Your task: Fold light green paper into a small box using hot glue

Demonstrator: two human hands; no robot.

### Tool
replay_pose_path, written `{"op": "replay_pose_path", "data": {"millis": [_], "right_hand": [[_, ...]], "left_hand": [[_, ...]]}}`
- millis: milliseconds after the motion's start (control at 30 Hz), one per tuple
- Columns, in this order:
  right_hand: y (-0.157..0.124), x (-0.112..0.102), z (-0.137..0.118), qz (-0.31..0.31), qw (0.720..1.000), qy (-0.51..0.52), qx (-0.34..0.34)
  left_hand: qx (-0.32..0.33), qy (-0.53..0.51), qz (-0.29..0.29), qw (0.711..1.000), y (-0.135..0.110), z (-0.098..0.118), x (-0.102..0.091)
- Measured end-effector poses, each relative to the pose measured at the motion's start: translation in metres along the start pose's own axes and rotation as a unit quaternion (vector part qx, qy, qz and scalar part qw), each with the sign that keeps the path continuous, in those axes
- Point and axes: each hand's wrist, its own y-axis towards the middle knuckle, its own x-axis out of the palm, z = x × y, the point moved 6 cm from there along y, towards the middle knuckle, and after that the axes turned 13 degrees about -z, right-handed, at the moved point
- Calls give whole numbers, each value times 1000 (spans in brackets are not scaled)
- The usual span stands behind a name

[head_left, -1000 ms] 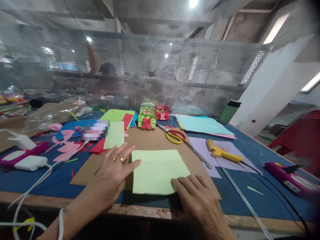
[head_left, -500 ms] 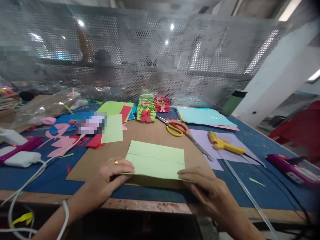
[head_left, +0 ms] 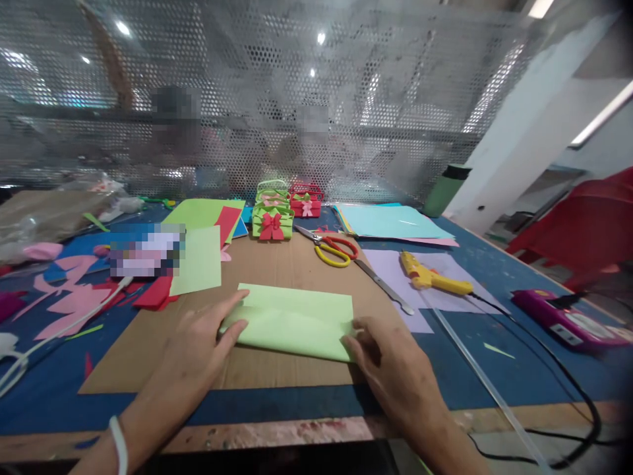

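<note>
A light green sheet of paper (head_left: 297,323) lies on the brown cardboard in front of me, its near part folded over toward the far side. My left hand (head_left: 198,336) holds the sheet's left end, the thumb on the near fold and the fingers at the far left corner. At the opposite end, my right hand (head_left: 390,356) grips the right edge between curled fingers and thumb. The fold between them bulges slightly and does not lie fully flat.
Beyond the paper lie scissors (head_left: 333,251) and a metal blade-like tool (head_left: 383,285). A yellow glue gun (head_left: 435,277) rests on purple paper at right. Small green paper baskets (head_left: 273,221) stand at the back. Paper scraps (head_left: 74,297) and a white cable (head_left: 74,326) are at left.
The sheet's near edge has been turned over away from me, and both hands have moved with it onto the cardboard. The camera view has shifted slightly right.
</note>
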Motion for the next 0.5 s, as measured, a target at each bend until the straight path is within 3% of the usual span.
{"op": "replay_pose_path", "data": {"millis": [167, 500], "right_hand": [[0, 3, 3, 18, 999, 14, 27], [-3, -3, -12, -6, 998, 24, -64]], "left_hand": [[1, 103, 22, 994, -2, -6, 11], [105, 85, 36, 990, -11, -2, 11]]}}
